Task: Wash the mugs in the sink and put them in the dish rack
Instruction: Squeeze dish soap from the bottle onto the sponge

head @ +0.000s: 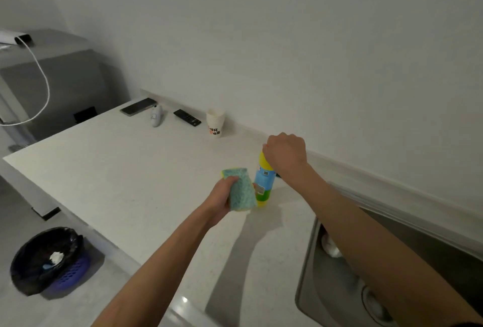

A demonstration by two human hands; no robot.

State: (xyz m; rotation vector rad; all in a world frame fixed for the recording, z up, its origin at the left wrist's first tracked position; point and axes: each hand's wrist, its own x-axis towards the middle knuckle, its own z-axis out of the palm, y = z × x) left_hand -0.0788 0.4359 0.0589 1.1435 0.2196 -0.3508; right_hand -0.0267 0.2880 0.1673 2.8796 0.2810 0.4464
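My left hand [222,200] grips a green and yellow sponge [241,189], held upright just left of a yellow dish soap bottle [264,185] with a blue label that stands on the white counter [130,170]. My right hand [286,153] is curled over the top of the bottle, hiding its cap. The steel sink [339,287] lies at the lower right. A white object [330,247] shows in it, mostly hidden by my right forearm; I cannot tell if it is a mug. No dish rack is in view.
A stack of paper cups [215,123], a black remote [187,117], a white handheld device [156,116] and a dark phone [138,106] lie along the back wall. A bin with a black bag [47,258] stands on the floor at the left. A grey appliance [52,78] stands at the far left.
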